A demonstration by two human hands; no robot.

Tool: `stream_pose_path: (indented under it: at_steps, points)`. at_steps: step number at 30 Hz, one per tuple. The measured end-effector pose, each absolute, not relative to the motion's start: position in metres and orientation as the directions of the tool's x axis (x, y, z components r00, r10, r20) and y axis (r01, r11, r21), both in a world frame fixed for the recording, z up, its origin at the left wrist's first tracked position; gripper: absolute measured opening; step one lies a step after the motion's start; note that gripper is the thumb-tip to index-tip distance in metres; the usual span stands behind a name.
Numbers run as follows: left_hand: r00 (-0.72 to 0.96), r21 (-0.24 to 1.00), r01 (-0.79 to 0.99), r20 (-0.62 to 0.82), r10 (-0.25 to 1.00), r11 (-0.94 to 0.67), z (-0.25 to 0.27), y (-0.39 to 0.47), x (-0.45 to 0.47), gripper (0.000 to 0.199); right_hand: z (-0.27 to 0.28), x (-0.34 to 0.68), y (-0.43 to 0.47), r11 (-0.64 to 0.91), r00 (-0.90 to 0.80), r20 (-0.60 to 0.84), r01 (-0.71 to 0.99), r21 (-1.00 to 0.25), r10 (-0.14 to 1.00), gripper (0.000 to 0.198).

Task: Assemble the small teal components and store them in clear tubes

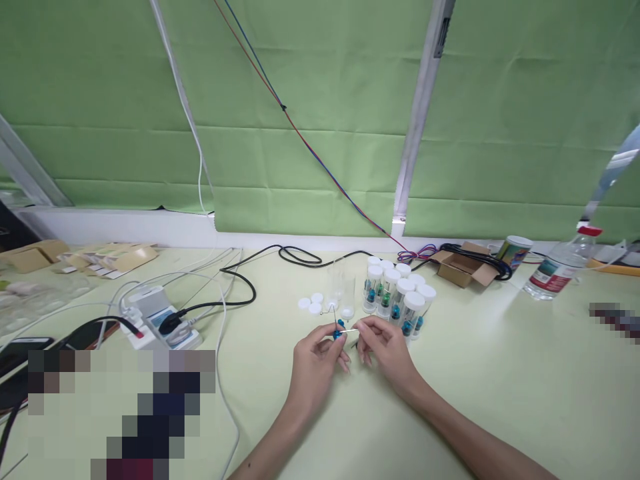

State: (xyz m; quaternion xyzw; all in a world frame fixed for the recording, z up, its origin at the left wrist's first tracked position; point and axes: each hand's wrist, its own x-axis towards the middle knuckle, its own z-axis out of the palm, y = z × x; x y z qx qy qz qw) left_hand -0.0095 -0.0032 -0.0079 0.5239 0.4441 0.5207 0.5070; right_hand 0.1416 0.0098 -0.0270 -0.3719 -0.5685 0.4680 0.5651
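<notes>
My left hand [314, 360] pinches a small blue piece [337, 335] with thin dark wire-like prongs sticking up from it. From the right, my right hand [389, 352] has its fingertips closed on the end of a thin pale rod [349, 331], which reaches across to the blue piece. Whether the rod is joined to it I cannot tell. Just beyond my hands stand clear tubes without lids [347, 298], with several loose white caps [315, 308] lying to their left. Several white-capped tubes [395, 297] holding blue or green pieces stand close behind my right hand.
A white power strip [160, 313] with plugs and cables lies at left, near phones [23, 353]. Black cable [255, 293] winds along the back. Further right are an open cardboard box [463, 269], a can [515, 250] and a water bottle [557, 267]. Flattened cartons [107, 257] lie back left.
</notes>
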Motion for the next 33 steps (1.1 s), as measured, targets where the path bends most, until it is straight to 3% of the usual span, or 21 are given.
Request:
stream_pose_path:
  at_steps: [11, 33]
  points:
    - [0.027, 0.987, -0.155, 0.042, 0.999, -0.038, -0.0118, 0.0026, -0.0137, 0.030, -0.0293, 0.1413, 0.0093, 0.338, -0.087, 0.345, -0.084, -0.937, 0.935, 0.025]
    - [0.066, 0.996, -0.063, 0.065, 0.996, -0.061, -0.0088, -0.0038, -0.0085, 0.029, -0.0330, 0.1416, 0.0118, 0.310, -0.016, 0.312, -0.051, -0.949, 0.950, 0.036]
